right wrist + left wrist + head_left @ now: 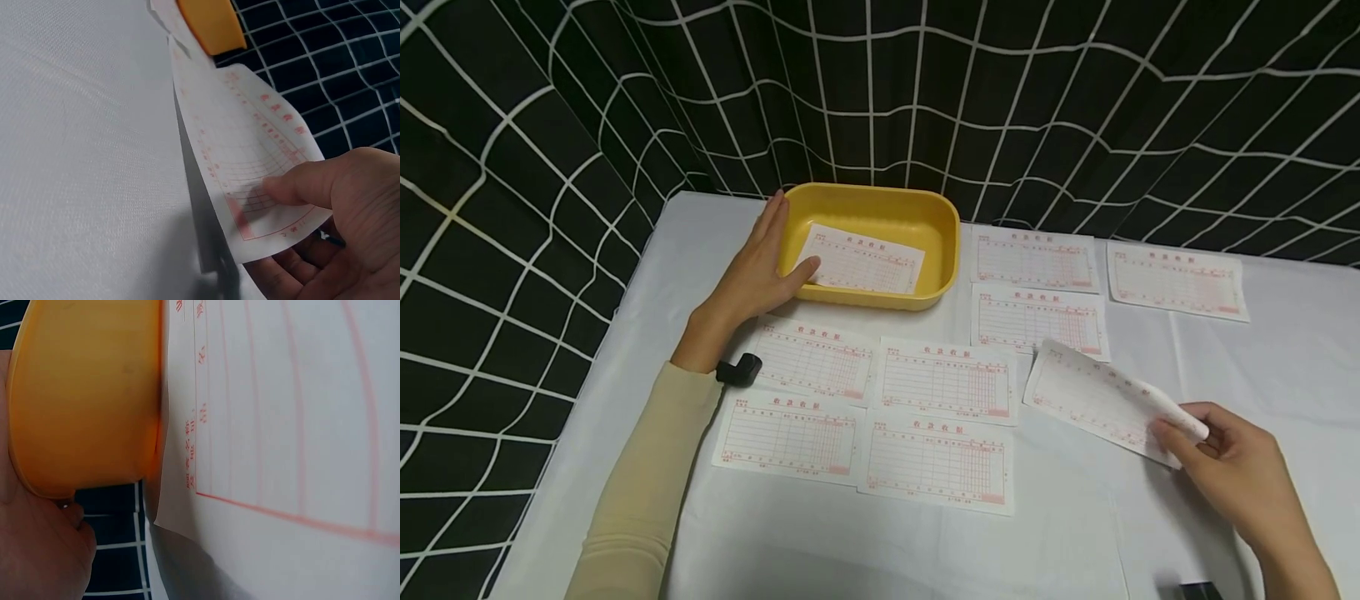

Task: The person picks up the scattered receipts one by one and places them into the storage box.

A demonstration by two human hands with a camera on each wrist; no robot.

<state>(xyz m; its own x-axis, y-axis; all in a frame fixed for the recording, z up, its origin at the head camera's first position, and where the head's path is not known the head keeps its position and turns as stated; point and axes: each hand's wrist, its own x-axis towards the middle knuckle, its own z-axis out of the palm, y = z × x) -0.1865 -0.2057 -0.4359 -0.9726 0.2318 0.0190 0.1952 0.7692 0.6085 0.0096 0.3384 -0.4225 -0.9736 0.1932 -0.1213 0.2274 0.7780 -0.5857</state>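
My left hand holds the left side of a yellow plastic bin, its thumb over the front rim and the other fingers along the left wall. One printed receipt slip lies inside the bin. To the right, my right hand pinches another receipt slip by its right end, thumb on the printed face. That slip bends upward along its top edge and is tilted, its left end close to the table slips. In the right wrist view the held slip curves away from the thumb.
Several receipt slips lie in front of the bin on the white tablecloth. Two more slips lie right of the bin, and a single slip sits farther right. A black curtain with white grid lines hangs behind.
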